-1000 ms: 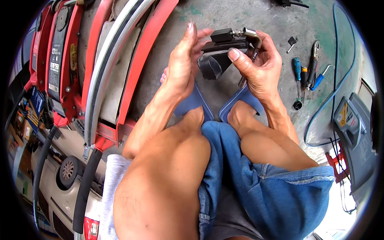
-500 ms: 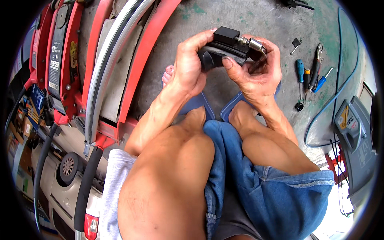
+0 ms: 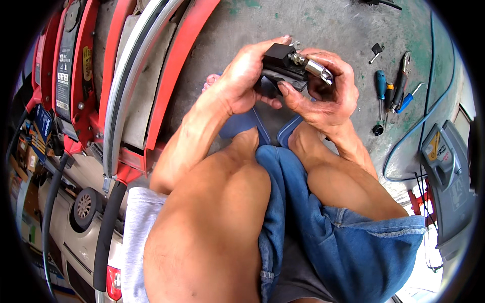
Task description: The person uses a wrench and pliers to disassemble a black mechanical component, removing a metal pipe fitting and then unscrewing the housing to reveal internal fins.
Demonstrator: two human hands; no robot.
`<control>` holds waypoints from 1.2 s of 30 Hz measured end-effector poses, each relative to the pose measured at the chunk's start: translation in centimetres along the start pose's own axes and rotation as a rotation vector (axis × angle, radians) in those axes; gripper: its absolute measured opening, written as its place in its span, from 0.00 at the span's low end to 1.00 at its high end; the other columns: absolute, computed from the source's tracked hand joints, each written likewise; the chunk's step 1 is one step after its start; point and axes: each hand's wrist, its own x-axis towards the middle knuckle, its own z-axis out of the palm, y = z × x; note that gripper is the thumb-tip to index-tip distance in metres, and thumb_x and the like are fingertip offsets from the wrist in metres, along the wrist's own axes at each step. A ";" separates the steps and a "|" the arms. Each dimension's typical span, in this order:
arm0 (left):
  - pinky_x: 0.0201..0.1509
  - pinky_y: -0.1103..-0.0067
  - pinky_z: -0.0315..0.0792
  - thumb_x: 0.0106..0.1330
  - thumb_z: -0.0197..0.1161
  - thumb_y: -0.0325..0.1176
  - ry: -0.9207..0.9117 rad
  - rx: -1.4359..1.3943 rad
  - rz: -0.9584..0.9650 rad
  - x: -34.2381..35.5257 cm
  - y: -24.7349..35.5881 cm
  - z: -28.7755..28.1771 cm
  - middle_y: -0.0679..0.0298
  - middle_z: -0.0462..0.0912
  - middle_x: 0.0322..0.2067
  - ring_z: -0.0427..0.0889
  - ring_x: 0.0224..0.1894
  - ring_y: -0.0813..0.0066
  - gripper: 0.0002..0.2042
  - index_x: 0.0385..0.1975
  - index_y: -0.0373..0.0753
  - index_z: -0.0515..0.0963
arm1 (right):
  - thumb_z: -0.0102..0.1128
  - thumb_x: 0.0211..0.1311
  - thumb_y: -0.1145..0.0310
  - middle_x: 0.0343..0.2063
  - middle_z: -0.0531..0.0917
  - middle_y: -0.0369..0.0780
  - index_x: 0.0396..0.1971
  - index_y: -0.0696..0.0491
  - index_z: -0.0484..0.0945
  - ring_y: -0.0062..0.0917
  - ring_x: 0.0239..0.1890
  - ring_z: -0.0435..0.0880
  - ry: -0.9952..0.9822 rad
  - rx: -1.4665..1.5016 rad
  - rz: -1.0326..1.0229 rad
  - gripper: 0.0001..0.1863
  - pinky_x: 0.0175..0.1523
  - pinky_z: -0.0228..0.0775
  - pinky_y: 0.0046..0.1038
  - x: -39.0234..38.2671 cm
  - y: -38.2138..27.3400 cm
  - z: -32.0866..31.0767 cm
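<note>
Above my knees, both hands hold a black part with a square block (image 3: pixel 279 54) on top and a dark curved piece beneath. A threaded bolt with a nut (image 3: pixel 297 59) sticks out of the block, and a shiny metal cylinder-shaped fitting (image 3: pixel 318 71) is at its outer end. My left hand (image 3: pixel 243 78) is closed round the part's left side, fingers behind it. My right hand (image 3: pixel 331 93) curls round the right end, thumb against the lower black piece and fingers by the metal fitting. A small silver jaw-like end (image 3: pixel 295 45) shows behind the block; the rest is hidden.
Right on the concrete floor lie a blue-handled screwdriver (image 3: pixel 381 88), locking pliers (image 3: pixel 402 76), a blue-handled pick (image 3: pixel 405 103) and a small black piece with a bolt (image 3: pixel 376 51). A blue hose (image 3: pixel 411 144) curves beside them. Red lifting jacks (image 3: pixel 184 70) stand left, a grey case (image 3: pixel 447 161) right.
The held part has tipped and shifted slightly left. The metal fitting now points down to the right, its end toward me. A silver jaw-like end has appeared behind the block.
</note>
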 end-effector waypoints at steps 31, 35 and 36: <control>0.17 0.82 0.68 0.72 0.58 0.48 0.177 0.229 0.233 0.4 -0.9 -0.2 0.65 0.83 0.26 0.81 0.22 0.80 0.17 0.40 0.40 0.82 | 0.70 0.60 0.63 0.28 0.83 0.40 0.42 0.57 0.81 0.32 0.24 0.79 -0.345 -0.355 -0.240 0.15 0.28 0.71 0.30 1.8 -2.0 -5.0; 0.17 0.82 0.68 0.72 0.57 0.48 0.173 0.232 0.217 0.2 -1.4 -0.4 0.65 0.83 0.26 0.81 0.22 0.80 0.17 0.40 0.40 0.82 | 0.75 0.51 0.65 0.27 0.82 0.40 0.41 0.56 0.81 0.32 0.25 0.80 -0.274 -0.316 -0.351 0.19 0.28 0.71 0.31 2.1 -1.9 -4.5; 0.17 0.82 0.68 0.72 0.57 0.48 0.174 0.230 0.219 0.2 -1.4 -0.3 0.65 0.83 0.26 0.81 0.22 0.80 0.17 0.40 0.40 0.82 | 0.76 0.49 0.65 0.27 0.81 0.40 0.40 0.55 0.82 0.32 0.26 0.79 -0.314 -0.338 -0.339 0.18 0.29 0.71 0.31 2.3 -2.1 -4.6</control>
